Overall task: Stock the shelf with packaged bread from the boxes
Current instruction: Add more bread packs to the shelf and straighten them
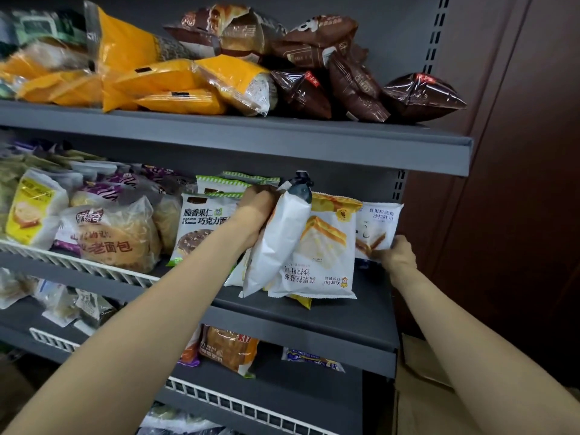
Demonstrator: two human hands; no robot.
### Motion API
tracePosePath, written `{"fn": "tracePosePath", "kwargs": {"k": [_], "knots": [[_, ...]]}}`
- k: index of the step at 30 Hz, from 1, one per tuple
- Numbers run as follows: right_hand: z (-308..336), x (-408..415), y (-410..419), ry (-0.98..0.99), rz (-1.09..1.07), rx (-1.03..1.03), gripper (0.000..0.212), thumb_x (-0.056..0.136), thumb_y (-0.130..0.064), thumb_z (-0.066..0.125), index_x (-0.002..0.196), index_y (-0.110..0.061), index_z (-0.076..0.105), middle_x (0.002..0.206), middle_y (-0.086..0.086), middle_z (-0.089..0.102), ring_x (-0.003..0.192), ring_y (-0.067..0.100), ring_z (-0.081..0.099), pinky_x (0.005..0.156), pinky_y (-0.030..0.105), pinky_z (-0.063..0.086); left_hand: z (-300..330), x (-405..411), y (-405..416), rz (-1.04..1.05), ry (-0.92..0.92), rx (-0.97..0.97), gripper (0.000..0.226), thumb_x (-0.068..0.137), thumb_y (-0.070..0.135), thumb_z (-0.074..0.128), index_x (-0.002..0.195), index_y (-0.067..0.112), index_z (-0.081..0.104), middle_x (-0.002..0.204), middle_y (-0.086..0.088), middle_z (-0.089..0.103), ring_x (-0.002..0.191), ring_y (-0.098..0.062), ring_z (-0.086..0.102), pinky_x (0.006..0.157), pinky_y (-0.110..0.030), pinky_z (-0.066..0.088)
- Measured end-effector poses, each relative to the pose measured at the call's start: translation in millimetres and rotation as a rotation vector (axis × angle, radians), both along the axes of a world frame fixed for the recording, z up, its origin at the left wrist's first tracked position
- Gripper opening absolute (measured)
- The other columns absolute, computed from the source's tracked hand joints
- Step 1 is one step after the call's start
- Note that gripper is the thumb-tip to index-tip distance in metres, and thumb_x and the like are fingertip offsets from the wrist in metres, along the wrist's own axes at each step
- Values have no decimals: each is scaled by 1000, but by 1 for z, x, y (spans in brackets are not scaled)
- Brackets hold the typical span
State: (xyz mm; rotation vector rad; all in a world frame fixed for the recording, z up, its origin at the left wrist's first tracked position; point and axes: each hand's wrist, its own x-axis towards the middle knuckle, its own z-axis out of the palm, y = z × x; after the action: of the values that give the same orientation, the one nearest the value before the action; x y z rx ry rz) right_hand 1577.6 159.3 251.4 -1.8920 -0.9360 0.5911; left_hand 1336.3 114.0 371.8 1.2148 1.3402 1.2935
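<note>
A shop's bread aisle: grey metal shelving (238, 136) on slotted uprights carries tiers of packaged bread (201, 230) above, beside and below a person's fingers (381, 254), behind white wire shelf fences (78, 263).

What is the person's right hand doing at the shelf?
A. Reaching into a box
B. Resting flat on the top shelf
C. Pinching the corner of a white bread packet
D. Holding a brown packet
C: the right hand pinches the lower corner of the white bread packet standing on the middle shelf.
</note>
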Motion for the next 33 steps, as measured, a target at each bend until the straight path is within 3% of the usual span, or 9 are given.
{"fn": "tracePosePath", "kwargs": {"k": [4, 8, 13, 19, 22, 24, 26, 28, 33], "knots": [[7, 0, 2, -126, -9, 97, 45, 85, -14, 66, 124, -7, 46, 120, 19, 58, 110, 38, 55, 83, 36, 41, -8, 1, 9, 22, 5, 28, 20, 90, 7, 54, 71, 13, 53, 71, -7, 59, 68, -22, 55, 62, -28, 46], [8, -8, 15, -267, 122, 53, 32, 90, 2, 46, 122, 0, 40, 120, 27, 55, 110, 42, 53, 84, 39, 42, -12, 5, 13, 31, -7, 54, 26, 90, 10, 60, 64, 15, 55, 65, -6, 58, 58, -20, 52, 62, -29, 46], [2, -7, 25, -394, 35, -159, 37, 92, -5, 44, 128, -4, 38, 129, 27, 48, 120, 42, 47, 95, 44, 42, -16, 6, 16, 48, -43, 56, 27, 90, 11, 60, 64, 15, 55, 63, -7, 57, 56, -20, 49, 67, -33, 44], [7, -12, 29, -304, 83, -185, 60, 92, -19, 57, 138, 3, 27, 142, 27, 34, 130, 39, 37, 104, 39, 35, -20, 4, 16, 17, -30, 53, 28, 93, 11, 57, 66, 12, 54, 51, -6, 49, 32, -12, 37, 40, -20, 31], [23, -27, 4, -195, 41, 145, 65, 91, -27, 60, 141, 0, 29, 143, 25, 28, 132, 40, 29, 109, 43, 26, -21, 4, 14, 22, -23, 42, 26, 92, 13, 58, 67, 15, 54, 41, -1, 49, 25, -8, 33, 39, -20, 30], [36, -41, -24, 23, 249, 328, 58, 93, -40, 53, 139, -8, 39, 137, 14, 43, 127, 28, 42, 110, 40, 32, -21, 5, 14, 36, -33, 32, 24, 92, 14, 58, 68, 15, 53, 53, -4, 51, 35, -10, 41, 45, -23, 36], [42, -53, -50, 210, 500, 247, 41, 94, -42, 51, 126, -17, 52, 118, -5, 56, 112, 14, 51, 103, 31, 36, -20, 7, 12, 55, -72, 14, 23, 91, 14, 59, 70, 16, 49, 63, -6, 54, 49, -16, 48, 52, -25, 41], [38, -55, -58, 226, 607, 220, 28, 89, -30, 62, 112, -15, 61, 111, -4, 65, 106, 13, 59, 96, 30, 44, -18, 9, 10, 58, -119, -1, 24, 91, 13, 59, 72, 17, 46, 67, -5, 55, 54, -17, 49, 52, -25, 42], [46, -42, -64, 357, 427, 402, 14, 86, -20, 67, 93, -8, 69, 92, 10, 72, 79, 22, 68, 69, 31, 55, -12, 16, 13, 82, -126, -21, 8, 90, 9, 58, 88, 3, 53, 68, -9, 56, 64, -24, 56, 65, -34, 48]]}}
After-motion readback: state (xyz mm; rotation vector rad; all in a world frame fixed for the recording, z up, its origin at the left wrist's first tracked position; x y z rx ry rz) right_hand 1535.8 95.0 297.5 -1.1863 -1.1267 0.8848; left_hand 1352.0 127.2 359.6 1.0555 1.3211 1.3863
